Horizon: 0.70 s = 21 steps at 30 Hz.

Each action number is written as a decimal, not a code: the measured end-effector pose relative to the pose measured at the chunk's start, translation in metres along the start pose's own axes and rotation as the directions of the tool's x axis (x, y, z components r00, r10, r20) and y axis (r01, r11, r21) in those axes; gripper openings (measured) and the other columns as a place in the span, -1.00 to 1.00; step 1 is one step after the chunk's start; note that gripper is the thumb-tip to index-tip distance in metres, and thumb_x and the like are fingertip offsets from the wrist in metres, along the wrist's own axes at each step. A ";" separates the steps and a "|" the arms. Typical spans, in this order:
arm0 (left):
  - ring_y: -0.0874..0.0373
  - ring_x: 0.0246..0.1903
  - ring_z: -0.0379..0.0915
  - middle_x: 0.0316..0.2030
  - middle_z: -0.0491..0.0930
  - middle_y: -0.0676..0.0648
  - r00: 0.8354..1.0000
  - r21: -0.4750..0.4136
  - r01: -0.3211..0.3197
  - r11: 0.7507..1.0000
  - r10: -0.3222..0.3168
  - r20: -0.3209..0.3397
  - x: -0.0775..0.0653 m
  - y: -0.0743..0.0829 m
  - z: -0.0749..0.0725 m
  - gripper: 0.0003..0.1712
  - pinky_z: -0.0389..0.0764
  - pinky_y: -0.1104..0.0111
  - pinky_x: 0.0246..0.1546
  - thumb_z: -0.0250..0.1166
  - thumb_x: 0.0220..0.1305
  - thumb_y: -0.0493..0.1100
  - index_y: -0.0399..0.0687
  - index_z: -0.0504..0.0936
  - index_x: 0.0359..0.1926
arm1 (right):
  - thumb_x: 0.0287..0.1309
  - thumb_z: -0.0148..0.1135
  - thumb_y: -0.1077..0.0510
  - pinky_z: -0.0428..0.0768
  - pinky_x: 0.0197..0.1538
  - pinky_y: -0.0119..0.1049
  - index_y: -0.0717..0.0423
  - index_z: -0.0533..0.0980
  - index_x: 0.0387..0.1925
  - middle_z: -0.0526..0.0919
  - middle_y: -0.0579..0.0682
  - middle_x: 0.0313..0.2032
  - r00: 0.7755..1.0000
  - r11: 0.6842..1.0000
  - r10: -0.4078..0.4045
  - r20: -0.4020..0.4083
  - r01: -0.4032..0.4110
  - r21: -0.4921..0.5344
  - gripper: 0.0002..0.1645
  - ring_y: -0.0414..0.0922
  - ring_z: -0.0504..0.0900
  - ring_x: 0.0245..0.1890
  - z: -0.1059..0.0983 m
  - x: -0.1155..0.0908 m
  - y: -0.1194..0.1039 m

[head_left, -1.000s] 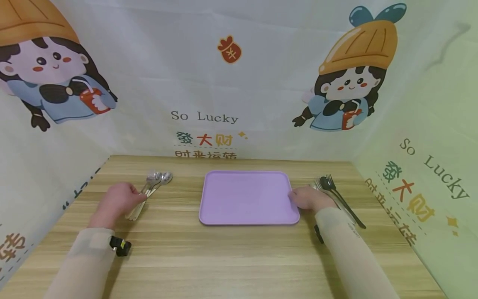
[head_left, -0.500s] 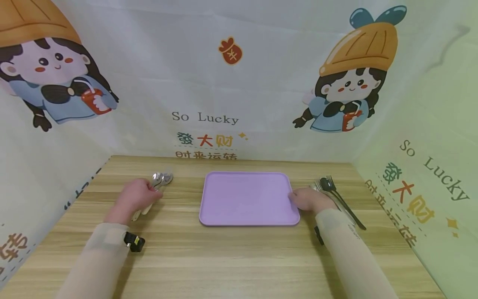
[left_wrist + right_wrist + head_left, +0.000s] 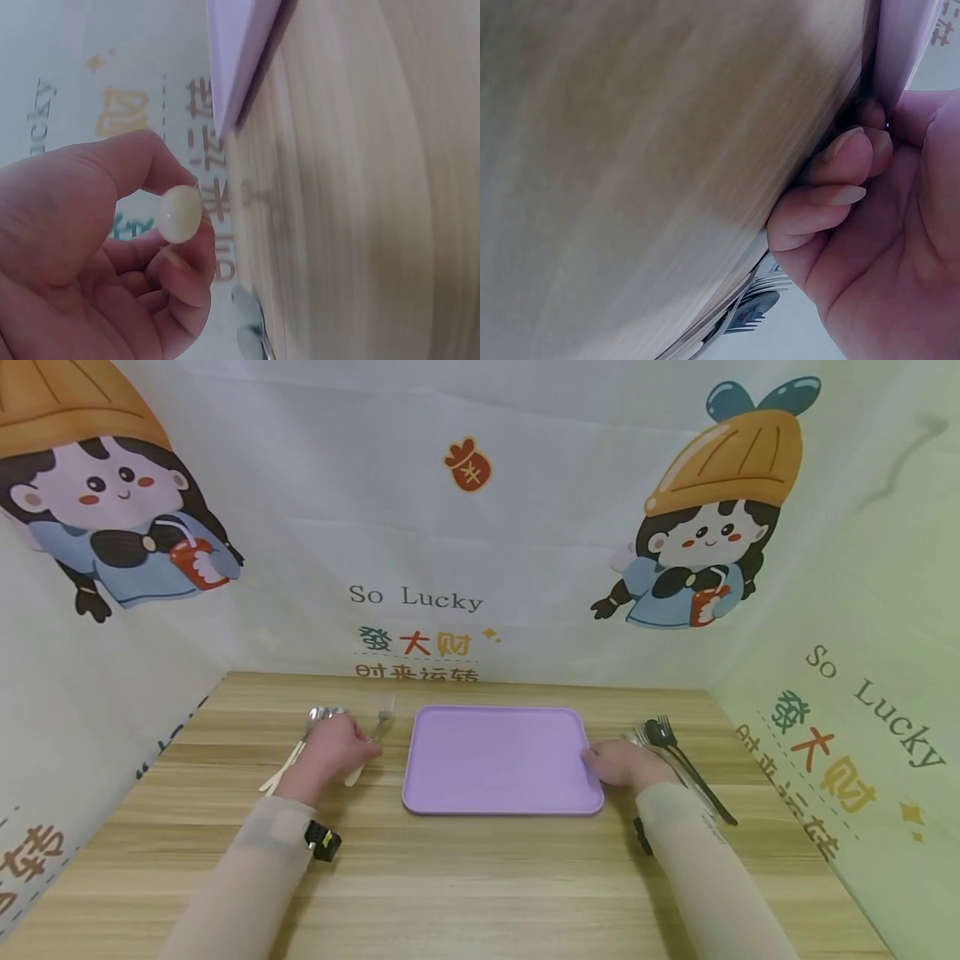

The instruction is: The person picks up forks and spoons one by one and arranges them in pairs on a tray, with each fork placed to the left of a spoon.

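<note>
My left hand (image 3: 332,752) pinches a fork (image 3: 384,718) between thumb and fingers, left of the tray. The fork has silver tines and a cream handle (image 3: 180,214), whose rounded end faces the left wrist camera. Behind that hand lie silver spoons (image 3: 318,715) with cream handles, partly covered by it. A lilac rectangular tray (image 3: 502,760) lies flat in the middle of the table. At its right edge my right hand (image 3: 626,762) grips the rim (image 3: 896,56), with the thumb on one side and curled fingers at the other.
Beside the right hand lie a black spoon (image 3: 660,734), a black fork (image 3: 666,723) and silver forks (image 3: 639,735), partly hidden by the hand and sleeve. Printed cloth walls (image 3: 555,527) border the wooden table (image 3: 480,893) at the back and sides.
My left hand has moved right from the cutlery pile toward the tray, taking a fork out of it; the spoons stay behind. My right hand and the tray have kept their place.
</note>
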<state>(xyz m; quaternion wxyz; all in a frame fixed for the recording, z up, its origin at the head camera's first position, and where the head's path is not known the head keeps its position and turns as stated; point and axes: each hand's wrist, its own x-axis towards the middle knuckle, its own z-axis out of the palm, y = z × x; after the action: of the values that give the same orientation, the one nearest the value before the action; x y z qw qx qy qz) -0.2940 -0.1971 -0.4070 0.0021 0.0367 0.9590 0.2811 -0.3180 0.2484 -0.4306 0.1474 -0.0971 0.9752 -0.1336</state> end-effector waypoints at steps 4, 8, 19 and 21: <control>0.22 -0.76 0.27 -0.76 0.36 0.07 1.000 -0.020 0.020 1.000 -0.019 0.018 0.004 0.012 0.013 -0.60 0.36 0.40 -0.74 0.38 0.12 -0.12 -0.06 0.41 -0.72 | 0.53 -0.22 -0.08 0.30 0.23 0.15 0.22 0.41 0.29 0.46 0.24 0.21 1.000 1.000 -0.001 -0.006 0.000 -0.012 -0.41 0.18 0.37 0.20 0.000 0.001 0.000; 0.28 -0.85 0.14 -0.86 0.21 0.14 1.000 -0.009 0.010 1.000 -0.010 0.017 0.009 0.022 0.026 -0.49 0.25 0.45 -0.81 0.39 0.11 -0.12 0.02 0.30 -0.82 | 0.53 -0.23 -0.09 0.31 0.23 0.14 0.22 0.42 0.28 0.47 0.23 0.20 1.000 1.000 -0.005 -0.013 0.004 -0.017 -0.41 0.17 0.38 0.18 0.000 0.001 0.000; 0.16 -0.72 0.37 -0.67 0.47 -0.05 0.999 -0.032 0.050 0.998 -0.050 0.015 0.016 0.050 0.051 -0.65 0.44 0.38 -0.71 0.42 0.06 -0.20 -0.10 0.41 -0.66 | 0.53 -0.21 -0.09 0.27 0.26 0.15 0.23 0.38 0.31 0.43 0.24 0.23 1.000 1.000 0.001 0.001 -0.001 -0.004 -0.40 0.19 0.33 0.22 0.001 -0.001 -0.001; 0.12 -0.67 0.41 -0.62 0.51 -0.08 0.999 -0.017 0.044 0.999 -0.044 0.001 0.016 0.053 0.056 -0.68 0.48 0.36 -0.68 0.42 0.05 -0.21 -0.10 0.43 -0.64 | 0.53 -0.21 -0.08 0.27 0.25 0.16 0.24 0.38 0.31 0.43 0.26 0.23 1.000 1.000 -0.003 0.005 0.003 -0.006 -0.40 0.20 0.33 0.22 0.002 -0.001 -0.002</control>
<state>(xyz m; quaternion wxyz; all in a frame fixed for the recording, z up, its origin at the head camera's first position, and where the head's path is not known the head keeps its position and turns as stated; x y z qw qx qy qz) -0.3049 -0.1214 -0.4252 0.0089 0.0157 0.9571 0.2893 -0.3163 0.2467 -0.4312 0.1493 -0.0992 0.9751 -0.1307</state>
